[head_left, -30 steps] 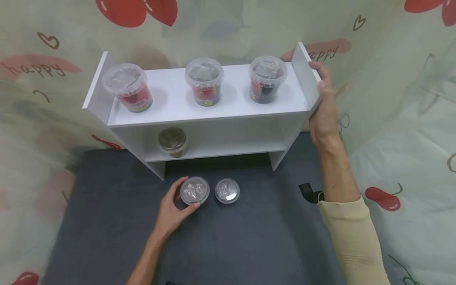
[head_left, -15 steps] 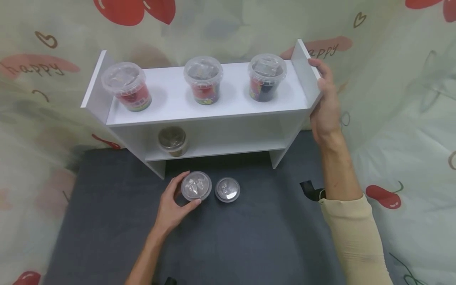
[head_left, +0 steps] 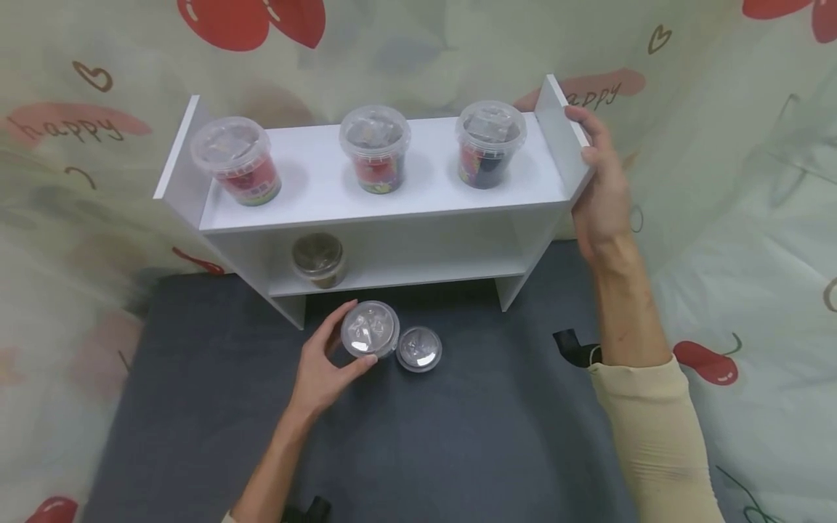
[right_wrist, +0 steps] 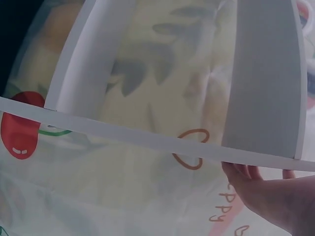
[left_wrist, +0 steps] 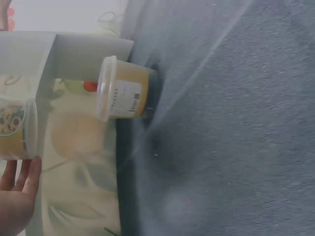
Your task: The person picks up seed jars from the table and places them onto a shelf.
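Left hand (head_left: 322, 374) has its fingers curled round the lidded tub (head_left: 370, 329) at frame centre, just off the dark mat (head_left: 458, 436) beside the second tub (head_left: 419, 349). Right hand (head_left: 600, 190) grips the white shelf (head_left: 392, 192) end panel. Looks like the lift stage; next it needs the lower shelf's open gap.

"happy" in red script on patterned cloth backdrop (head_left: 59, 127); tub labels too small to read.

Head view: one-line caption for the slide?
Left hand grips a clear lidded tub; right hand holds the white shelf.
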Motion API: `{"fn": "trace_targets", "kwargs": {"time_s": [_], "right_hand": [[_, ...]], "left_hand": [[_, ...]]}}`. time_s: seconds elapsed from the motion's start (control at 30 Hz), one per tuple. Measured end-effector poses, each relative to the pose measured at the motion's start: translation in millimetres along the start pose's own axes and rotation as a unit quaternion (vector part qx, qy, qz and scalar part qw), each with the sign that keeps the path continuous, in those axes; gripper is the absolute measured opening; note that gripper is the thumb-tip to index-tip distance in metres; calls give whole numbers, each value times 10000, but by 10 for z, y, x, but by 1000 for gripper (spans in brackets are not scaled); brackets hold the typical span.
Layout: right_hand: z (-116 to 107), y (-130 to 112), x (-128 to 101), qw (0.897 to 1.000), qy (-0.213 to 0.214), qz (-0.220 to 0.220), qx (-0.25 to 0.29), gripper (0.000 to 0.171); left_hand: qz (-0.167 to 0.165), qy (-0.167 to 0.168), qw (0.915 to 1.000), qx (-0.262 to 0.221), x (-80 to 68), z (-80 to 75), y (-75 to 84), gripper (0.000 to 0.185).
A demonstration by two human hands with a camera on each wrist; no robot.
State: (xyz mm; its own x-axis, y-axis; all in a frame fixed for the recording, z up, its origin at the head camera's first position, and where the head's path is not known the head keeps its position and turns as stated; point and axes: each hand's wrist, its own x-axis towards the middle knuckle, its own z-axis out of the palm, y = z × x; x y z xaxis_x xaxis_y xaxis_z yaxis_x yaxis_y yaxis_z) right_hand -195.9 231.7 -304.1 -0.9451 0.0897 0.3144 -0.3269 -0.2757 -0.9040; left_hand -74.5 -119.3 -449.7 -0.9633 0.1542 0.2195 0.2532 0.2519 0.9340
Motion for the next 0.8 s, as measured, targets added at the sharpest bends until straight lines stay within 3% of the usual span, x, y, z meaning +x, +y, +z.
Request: {"fn": "trace_targets", "kwargs": {"time_s": [0.47,0.7,0.8], "right_hand": [[-45,-98,48,9993,-11,326,-178,51],[-40,-84,51,9991,-1,352,-239,52],[-42,-77,53,9989,9,327,-331,51]], "left_hand": [[397,49,9992,-86,210,84,165,81],[512,345,9981,-74,311,122,-76,86],[601,359,9975,-66,363,130,-73,84]]}}
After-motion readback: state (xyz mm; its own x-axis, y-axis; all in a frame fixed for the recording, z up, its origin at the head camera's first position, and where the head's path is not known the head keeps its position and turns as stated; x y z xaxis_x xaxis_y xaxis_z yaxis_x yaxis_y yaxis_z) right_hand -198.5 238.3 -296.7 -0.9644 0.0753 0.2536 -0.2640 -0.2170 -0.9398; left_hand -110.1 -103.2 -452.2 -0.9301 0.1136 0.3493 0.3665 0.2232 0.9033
